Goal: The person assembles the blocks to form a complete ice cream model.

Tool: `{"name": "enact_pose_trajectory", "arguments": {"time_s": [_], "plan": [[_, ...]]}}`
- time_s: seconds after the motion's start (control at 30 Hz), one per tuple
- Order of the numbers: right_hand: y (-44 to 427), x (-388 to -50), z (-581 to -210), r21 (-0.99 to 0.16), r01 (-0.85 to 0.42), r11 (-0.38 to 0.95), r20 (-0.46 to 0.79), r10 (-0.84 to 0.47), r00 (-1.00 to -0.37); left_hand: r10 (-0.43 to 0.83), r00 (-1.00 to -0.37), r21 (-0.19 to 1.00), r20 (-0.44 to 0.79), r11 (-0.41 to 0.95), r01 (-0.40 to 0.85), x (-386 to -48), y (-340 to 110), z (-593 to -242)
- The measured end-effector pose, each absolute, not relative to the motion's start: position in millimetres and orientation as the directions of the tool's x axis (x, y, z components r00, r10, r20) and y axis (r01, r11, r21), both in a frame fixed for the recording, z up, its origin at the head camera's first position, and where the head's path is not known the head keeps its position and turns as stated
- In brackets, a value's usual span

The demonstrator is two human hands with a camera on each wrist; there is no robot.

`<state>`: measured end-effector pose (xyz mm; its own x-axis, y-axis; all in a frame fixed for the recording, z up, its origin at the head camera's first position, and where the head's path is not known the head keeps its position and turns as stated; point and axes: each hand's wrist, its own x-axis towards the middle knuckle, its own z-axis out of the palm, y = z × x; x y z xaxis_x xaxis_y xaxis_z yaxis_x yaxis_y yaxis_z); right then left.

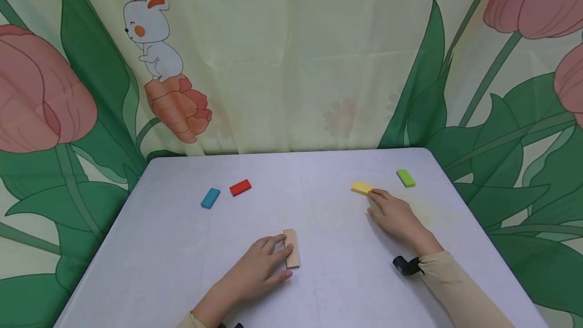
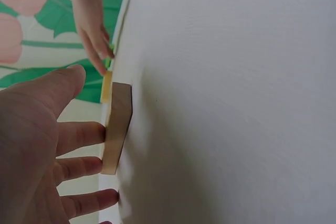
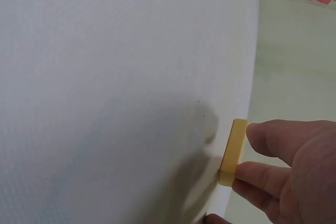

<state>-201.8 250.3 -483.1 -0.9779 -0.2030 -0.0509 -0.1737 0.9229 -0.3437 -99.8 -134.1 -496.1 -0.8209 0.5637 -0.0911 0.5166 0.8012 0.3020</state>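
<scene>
A pale wooden block (image 1: 293, 254) lies lengthwise on the table in front of me. My left hand (image 1: 259, 270) comes at it from the left, fingertips touching the block and thumb held apart. The left wrist view shows these fingers spread against the wooden block (image 2: 118, 129). Farther back on the right lies a yellow block (image 1: 361, 188). The fingertips of my right hand (image 1: 397, 216) rest at its right end, and the thumb sits lower, off the block. Close up, the yellow block (image 3: 233, 150) is beside the right hand's fingers, its far side partly hidden.
A blue block (image 1: 210, 198) and a red block (image 1: 240, 188) lie at the back left. Behind the right hand is a green block (image 1: 406, 178). The white-covered table (image 1: 150, 247) ends at a printed curtain (image 1: 291, 65). A black wrist device (image 1: 405, 265) sits at the right cuff.
</scene>
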Motion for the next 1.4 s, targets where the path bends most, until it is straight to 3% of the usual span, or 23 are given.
{"name": "enact_pose_trajectory", "arguments": {"time_s": [0.77,1.4], "plan": [[200,-198,-488,-0.348,-0.288,0.892,0.016,-0.302,-0.953,0.609,-0.787,0.272,-0.099,0.777,0.567,-108,-99,-495],[163,-185,-489,-0.394,-0.360,0.845,-0.010,-0.396,-0.918,0.602,-0.788,0.278,-0.128,0.785,0.554,-105,-95,-494]]}}
